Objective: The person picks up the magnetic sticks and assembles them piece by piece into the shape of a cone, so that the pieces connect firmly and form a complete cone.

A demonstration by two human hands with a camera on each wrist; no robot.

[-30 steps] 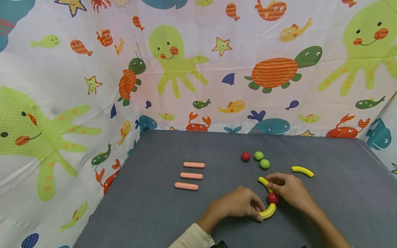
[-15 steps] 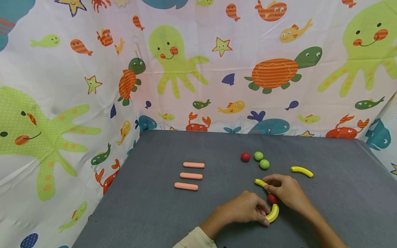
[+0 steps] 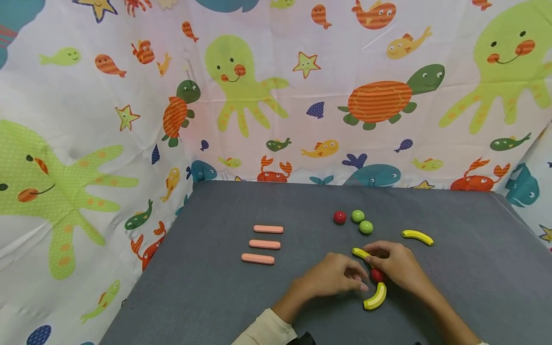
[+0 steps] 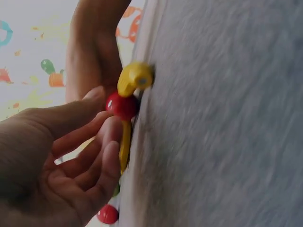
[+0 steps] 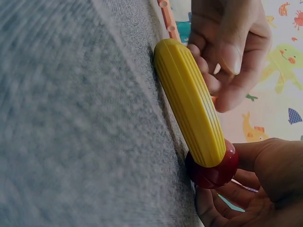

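Head looks down; wrists (nearer) share red ball point(image 4: 122, 107).

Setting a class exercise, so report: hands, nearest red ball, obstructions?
Left hand empty. Right hand holds one banana. Red ball between it and nearer banana. No obstruction seen.

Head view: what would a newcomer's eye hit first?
Likely the sea-creature backdrop behind the grey table. Then, right of centre, the red ball between the upper yellow piece, which the right hand pinches, and the lower yellow piece; the left hand is close by. Three pink sticks lie farther left.
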